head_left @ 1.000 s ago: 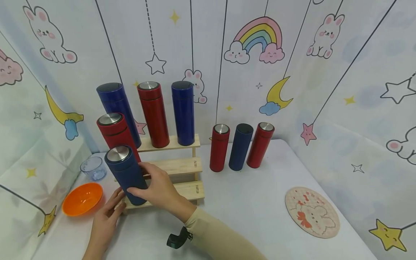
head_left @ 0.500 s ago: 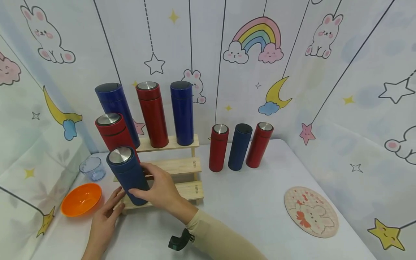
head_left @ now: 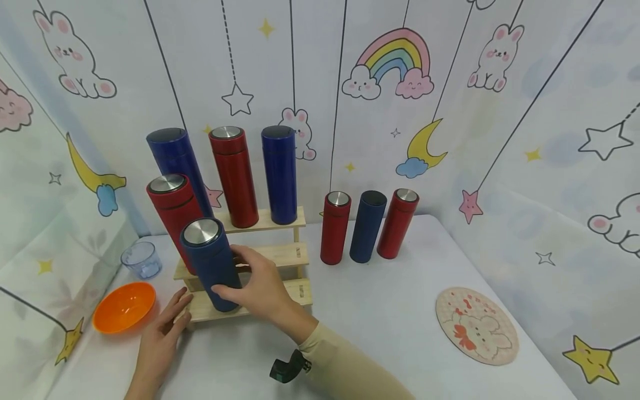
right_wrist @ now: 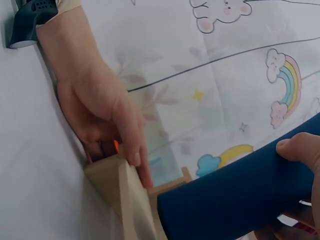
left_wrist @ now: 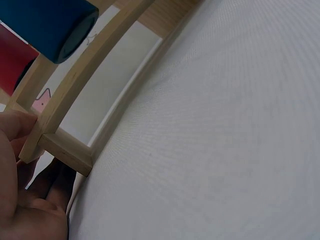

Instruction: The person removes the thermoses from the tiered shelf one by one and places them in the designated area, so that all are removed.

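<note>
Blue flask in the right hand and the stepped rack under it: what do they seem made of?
Blue flask: likely metal, with a matte blue coat and a brushed silver cap top. Stepped rack: pale bare wood, with grain and joints visible.

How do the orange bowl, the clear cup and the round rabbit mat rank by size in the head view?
1. Round rabbit mat, the widest of the three.
2. Orange bowl, clearly narrower than the mat.
3. Clear cup, the smallest; it stands farther from the camera than the bowl, but the gap in size looks real.
</note>
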Action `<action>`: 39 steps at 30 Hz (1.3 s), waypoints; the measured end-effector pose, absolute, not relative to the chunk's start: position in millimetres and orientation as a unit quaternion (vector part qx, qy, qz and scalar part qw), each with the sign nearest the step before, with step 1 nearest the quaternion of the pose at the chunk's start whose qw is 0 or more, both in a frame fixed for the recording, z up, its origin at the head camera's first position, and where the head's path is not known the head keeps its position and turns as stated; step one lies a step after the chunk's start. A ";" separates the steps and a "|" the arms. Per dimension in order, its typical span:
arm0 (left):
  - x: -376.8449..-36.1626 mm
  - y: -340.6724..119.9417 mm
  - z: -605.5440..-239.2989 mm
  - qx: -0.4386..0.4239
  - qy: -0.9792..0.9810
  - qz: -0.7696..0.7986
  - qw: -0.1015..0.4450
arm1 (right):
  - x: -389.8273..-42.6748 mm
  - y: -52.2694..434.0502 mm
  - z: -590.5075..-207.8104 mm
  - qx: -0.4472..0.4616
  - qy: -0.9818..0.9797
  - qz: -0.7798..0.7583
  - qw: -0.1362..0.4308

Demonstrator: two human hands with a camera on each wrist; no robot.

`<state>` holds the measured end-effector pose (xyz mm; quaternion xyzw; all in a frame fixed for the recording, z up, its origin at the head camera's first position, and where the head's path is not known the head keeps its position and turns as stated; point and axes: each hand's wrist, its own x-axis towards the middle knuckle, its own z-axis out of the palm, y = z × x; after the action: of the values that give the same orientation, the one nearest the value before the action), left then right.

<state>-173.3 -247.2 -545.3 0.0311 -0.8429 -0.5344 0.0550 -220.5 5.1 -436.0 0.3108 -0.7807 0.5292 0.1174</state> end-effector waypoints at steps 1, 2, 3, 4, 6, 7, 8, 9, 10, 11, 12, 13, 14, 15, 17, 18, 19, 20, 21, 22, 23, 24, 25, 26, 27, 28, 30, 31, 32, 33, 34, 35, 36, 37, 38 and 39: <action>-173.5 -247.0 -545.3 0.031 -0.841 -0.537 0.055 | -220.1 7.1 -434.6 0.309 -0.781 0.530 0.116; -173.6 -246.9 -545.6 0.029 -0.839 -0.540 0.057 | -219.8 9.1 -433.2 0.307 -0.781 0.531 0.117; -173.7 -246.7 -546.1 0.029 -0.839 -0.540 0.058 | -219.8 11.0 -431.5 0.306 -0.781 0.532 0.116; -173.6 -246.8 -546.6 0.028 -0.839 -0.540 0.060 | -219.6 13.0 -429.6 0.305 -0.781 0.533 0.117; -173.3 -246.8 -547.4 0.024 -0.840 -0.538 0.067 | -219.5 16.7 -425.6 0.304 -0.781 0.532 0.121; -173.3 -246.9 -547.6 0.022 -0.840 -0.537 0.071 | -219.6 18.6 -423.7 0.304 -0.781 0.532 0.123; -173.3 -247.0 -547.7 0.021 -0.842 -0.535 0.074 | -219.7 20.4 -421.6 0.304 -0.781 0.531 0.127; -173.3 -247.2 -547.8 0.020 -0.842 -0.533 0.076 | -219.9 22.2 -420.0 0.304 -0.780 0.532 0.129; -173.3 -247.3 -548.0 0.019 -0.842 -0.533 0.078 | -219.9 24.0 -418.3 0.304 -0.780 0.531 0.133; -173.3 -247.5 -547.9 0.017 -0.842 -0.533 0.079 | -220.3 25.8 -417.0 0.305 -0.779 0.530 0.136; -173.3 -247.7 -547.8 0.017 -0.842 -0.534 0.079 | -220.7 27.5 -415.8 0.307 -0.777 0.533 0.138; -173.3 -247.8 -547.6 0.018 -0.842 -0.534 0.077 | -220.9 29.4 -414.7 0.307 -0.775 0.535 0.140; -173.4 -247.9 -547.4 0.019 -0.842 -0.534 0.076 | -221.2 31.3 -413.7 0.308 -0.774 0.534 0.142; -173.4 -248.0 -547.5 0.019 -0.841 -0.535 0.076 | -221.5 33.1 -412.7 0.310 -0.772 0.536 0.144; -173.7 -248.3 -547.6 0.018 -0.842 -0.534 0.077 | -222.3 37.2 -411.0 0.312 -0.769 0.538 0.149; -174.0 -248.4 -548.2 0.017 -0.840 -0.536 0.079 | -222.6 39.5 -410.1 0.312 -0.767 0.539 0.150; -174.2 -248.4 -548.7 0.014 -0.840 -0.537 0.081 | -222.7 42.0 -409.2 0.313 -0.767 0.539 0.153; -174.5 -248.3 -549.2 0.011 -0.839 -0.538 0.084 | -223.0 44.6 -408.3 0.313 -0.766 0.539 0.155; -174.7 -248.4 -549.8 0.007 -0.837 -0.540 0.087 | -223.3 47.4 -407.7 0.313 -0.765 0.541 0.155; -174.8 -248.3 -550.2 0.004 -0.836 -0.542 0.090 | -223.6 50.2 -407.4 0.313 -0.765 0.540 0.156; -175.1 -248.4 -550.8 0.000 -0.834 -0.544 0.095 | -224.0 53.1 -407.1 0.313 -0.765 0.541 0.156; -175.2 -248.4 -551.1 -0.002 -0.832 -0.545 0.098 | -224.3 56.0 -406.7 0.313 -0.765 0.541 0.156; -175.4 -248.6 -551.4 -0.004 -0.832 -0.546 0.100 | -224.5 58.9 -406.4 0.313 -0.766 0.539 0.157; -175.6 -248.7 -551.8 -0.005 -0.831 -0.546 0.103 | -224.9 61.8 -406.4 0.313 -0.767 0.538 0.158; -175.8 -248.9 -552.1 -0.005 -0.832 -0.545 0.104 | -225.7 64.5 -406.7 0.312 -0.768 0.536 0.160; -175.8 -249.0 -552.4 -0.004 -0.833 -0.544 0.104 | -226.5 67.0 -406.9 0.312 -0.768 0.535 0.161; -176.0 -249.1 -552.7 0.000 -0.837 -0.538 0.101 | -228.2 72.3 -406.8 0.312 -0.769 0.534 0.163; -176.0 -249.1 -552.6 0.001 -0.838 -0.537 0.100 | -229.1 74.9 -407.0 0.310 -0.770 0.533 0.164; -175.9 -249.0 -552.3 0.002 -0.839 -0.535 0.099 | -229.9 77.7 -406.9 0.308 -0.771 0.532 0.166; -175.7 -248.7 -551.9 0.002 -0.840 -0.534 0.099 | -230.4 80.5 -406.6 0.304 -0.773 0.532 0.167; -175.6 -248.5 -551.4 0.002 -0.840 -0.534 0.099 | -230.7 83.4 -406.0 0.301 -0.773 0.532 0.169; -175.4 -248.3 -550.9 0.001 -0.839 -0.535 0.099 | -230.8 86.4 -405.4 0.297 -0.775 0.531 0.171; -175.2 -248.0 -550.3 0.000 -0.838 -0.537 0.100 | -230.8 89.3 -404.8 0.294 -0.776 0.531 0.173; -175.0 -247.9 -549.8 -0.001 -0.837 -0.537 0.101 | -230.9 92.3 -404.2 0.290 -0.778 0.529 0.175; -174.7 -247.7 -549.3 -0.002 -0.836 -0.539 0.101 | -230.9 95.2 -403.4 0.287 -0.779 0.528 0.177; -174.5 -247.5 -548.8 -0.001 -0.836 -0.540 0.101 | -231.0 98.1 -402.8 0.284 -0.780 0.527 0.179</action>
<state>-174.5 -247.5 -548.8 -0.0010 -0.8356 -0.5400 0.1008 -231.0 98.1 -402.8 0.2843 -0.7804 0.5273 0.1791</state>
